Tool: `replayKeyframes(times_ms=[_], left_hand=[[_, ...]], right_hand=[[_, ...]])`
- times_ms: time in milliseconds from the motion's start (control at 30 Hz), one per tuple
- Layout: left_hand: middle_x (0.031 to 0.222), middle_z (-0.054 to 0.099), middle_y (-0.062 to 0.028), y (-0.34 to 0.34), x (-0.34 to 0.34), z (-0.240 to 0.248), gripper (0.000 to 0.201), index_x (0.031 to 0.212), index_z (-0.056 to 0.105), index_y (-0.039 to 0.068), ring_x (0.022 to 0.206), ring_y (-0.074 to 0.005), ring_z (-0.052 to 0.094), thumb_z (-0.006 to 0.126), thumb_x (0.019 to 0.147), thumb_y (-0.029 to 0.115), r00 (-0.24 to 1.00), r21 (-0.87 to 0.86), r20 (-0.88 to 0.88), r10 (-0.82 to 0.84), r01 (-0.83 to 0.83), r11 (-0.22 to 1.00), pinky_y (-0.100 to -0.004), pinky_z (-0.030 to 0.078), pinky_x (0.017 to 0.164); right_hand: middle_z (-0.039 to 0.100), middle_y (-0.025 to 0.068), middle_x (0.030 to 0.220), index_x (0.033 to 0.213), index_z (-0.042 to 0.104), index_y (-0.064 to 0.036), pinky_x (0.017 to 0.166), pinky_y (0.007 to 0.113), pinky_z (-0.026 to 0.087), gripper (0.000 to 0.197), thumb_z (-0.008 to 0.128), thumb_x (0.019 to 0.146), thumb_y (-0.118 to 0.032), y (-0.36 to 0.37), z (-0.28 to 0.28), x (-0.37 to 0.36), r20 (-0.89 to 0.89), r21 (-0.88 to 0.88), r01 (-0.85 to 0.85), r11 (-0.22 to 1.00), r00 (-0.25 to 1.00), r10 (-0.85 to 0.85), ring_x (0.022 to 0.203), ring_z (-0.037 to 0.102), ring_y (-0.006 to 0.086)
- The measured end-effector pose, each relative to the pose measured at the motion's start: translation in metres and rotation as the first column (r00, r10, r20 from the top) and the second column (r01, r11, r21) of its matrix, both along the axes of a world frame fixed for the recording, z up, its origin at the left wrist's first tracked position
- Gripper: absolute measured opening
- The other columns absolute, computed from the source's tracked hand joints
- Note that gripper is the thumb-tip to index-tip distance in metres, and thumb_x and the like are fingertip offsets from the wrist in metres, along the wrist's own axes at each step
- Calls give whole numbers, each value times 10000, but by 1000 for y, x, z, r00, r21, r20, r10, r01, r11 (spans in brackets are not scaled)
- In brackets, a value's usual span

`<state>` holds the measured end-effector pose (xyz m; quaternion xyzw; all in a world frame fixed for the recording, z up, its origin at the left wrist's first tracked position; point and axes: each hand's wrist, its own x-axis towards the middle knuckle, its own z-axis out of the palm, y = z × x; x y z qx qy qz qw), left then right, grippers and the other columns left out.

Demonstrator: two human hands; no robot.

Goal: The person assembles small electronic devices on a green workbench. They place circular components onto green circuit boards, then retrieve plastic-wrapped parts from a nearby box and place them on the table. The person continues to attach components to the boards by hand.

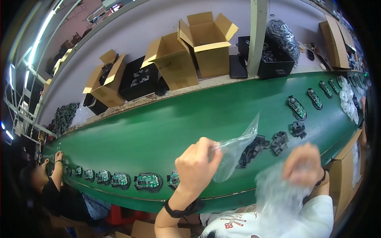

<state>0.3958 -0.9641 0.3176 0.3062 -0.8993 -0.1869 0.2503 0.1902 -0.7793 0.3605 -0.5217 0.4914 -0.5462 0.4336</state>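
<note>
My left hand [198, 163] is closed in a pinch on the corner of a clear plastic bag [234, 152], which stretches up and to the right over the green belt. To the right, my right hand [303, 164] is blurred by motion, its fingers curled on a crumpled clear plastic bag [279, 196] hanging in front of my white shirt. Beyond the hands, several loose black plastic parts [279, 142] lie on the belt, some partly behind the left hand's bag. A green circuit board on a dark oval base [173, 179] sits beside my left wrist, partly hidden by it.
The green belt [166, 131] carries rows of board assemblies [147, 181] at left and more [297, 107] at far right. Cardboard boxes [176, 65] and black bins [276, 63] line the back ledge. Another person [59, 190] works at far left. Clear bags [349, 101] lie at right.
</note>
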Motion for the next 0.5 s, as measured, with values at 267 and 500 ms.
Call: replayKeyframes(times_ms=[267,500], left_hand=[[617,594,-20,12,-9,7,147,800,582,101,546,-198,601,723,815,141,994,-2,-80,-75,75,997,-346,466,488],[804,592,-20,18,-3,4,181,830,613,91,720,-197,578,768,735,88,956,-135,87,-282,291,947,-327,487,561]], right_hand=[[568,136,579,1080,602,-56,496,376,492,212,592,871,-89,-57,-34,38,-401,148,24,989,915,38,483,602,285],[586,37,659,1388,495,-45,552,345,452,497,598,931,-210,-69,-51,17,201,492,-326,807,945,259,588,563,161]])
